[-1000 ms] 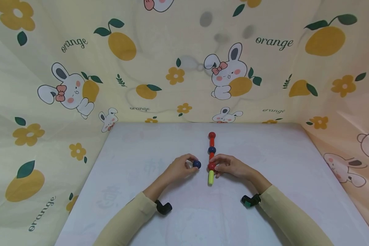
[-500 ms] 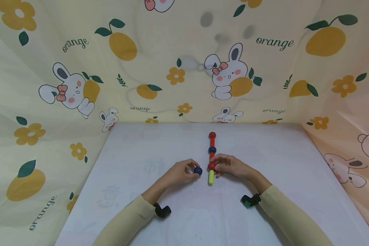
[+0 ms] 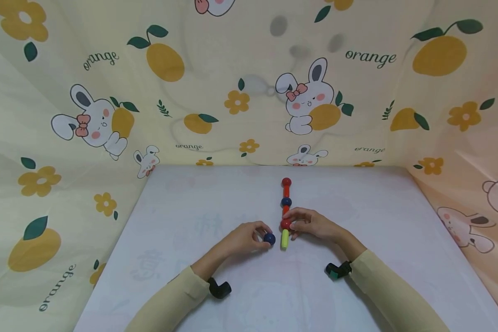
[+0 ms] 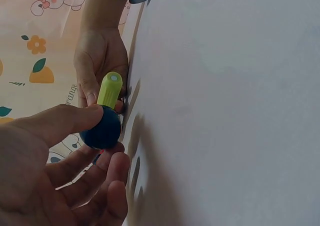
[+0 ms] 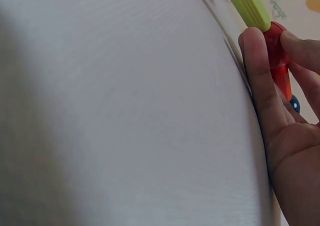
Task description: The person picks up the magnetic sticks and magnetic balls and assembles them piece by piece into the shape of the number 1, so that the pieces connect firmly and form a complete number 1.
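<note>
My left hand point(image 3: 246, 238) pinches a dark blue ball point(image 3: 269, 239) between thumb and fingers, just left of the yellow-green rod point(image 3: 284, 240). My right hand point(image 3: 317, 225) holds a red ball point(image 3: 285, 224), part of a straight chain of balls and rods. Away from me the chain runs on through a red rod, a blue ball point(image 3: 287, 202), another red rod point(image 3: 287, 192) and a far red ball point(image 3: 287, 182). On the near side, the yellow-green rod point(image 5: 248, 6) joins the held red ball point(image 5: 275, 45). In the left wrist view, the blue ball point(image 4: 104, 131) overlaps the rod's lower part; whether they touch cannot be told.
A white tabletop point(image 3: 216, 198) lies under both hands and the chain. Behind and beside it hangs a cream cloth point(image 3: 216, 50) printed with rabbits and oranges. Black wrist cameras sit at both cuffs, the left one point(image 3: 220, 288) low over the table.
My left hand has come toward me and slightly right with the blue ball, from beside the red ball to beside the yellow-green rod. The right hand and the chain stay in place.
</note>
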Motion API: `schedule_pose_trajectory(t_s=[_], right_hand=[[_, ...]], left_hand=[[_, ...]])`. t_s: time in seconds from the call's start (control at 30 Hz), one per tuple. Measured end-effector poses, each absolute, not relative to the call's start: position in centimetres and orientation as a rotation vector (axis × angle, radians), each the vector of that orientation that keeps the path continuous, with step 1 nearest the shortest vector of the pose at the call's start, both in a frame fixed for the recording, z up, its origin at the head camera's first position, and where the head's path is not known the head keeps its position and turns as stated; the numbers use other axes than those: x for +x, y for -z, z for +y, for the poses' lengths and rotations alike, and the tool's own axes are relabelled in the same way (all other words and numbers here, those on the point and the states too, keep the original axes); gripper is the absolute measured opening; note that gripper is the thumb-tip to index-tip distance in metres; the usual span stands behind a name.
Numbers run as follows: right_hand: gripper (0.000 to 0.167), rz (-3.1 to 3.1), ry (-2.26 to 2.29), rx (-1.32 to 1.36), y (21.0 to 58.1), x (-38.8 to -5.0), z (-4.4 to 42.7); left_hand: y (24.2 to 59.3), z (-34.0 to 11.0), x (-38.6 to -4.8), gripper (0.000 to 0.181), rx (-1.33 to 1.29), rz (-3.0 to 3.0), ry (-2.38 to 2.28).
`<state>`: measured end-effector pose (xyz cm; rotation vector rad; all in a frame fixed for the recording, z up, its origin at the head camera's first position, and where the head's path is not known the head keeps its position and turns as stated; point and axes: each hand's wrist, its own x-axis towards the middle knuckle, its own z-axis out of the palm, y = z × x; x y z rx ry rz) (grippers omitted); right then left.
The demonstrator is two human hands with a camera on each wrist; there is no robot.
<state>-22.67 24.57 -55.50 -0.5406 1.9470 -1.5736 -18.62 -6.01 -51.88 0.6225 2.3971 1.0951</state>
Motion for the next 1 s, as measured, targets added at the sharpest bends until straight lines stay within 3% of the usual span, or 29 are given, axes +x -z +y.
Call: schedule_pose_trajectory(t_s=[1.0], right_hand=[[0.038, 1.949, 1.578, -0.541, 55.6, -22.7, 24.6]], left_hand=[[52.1, -5.4, -17.3, 0.030, 0.586, 2.349, -1.040]])
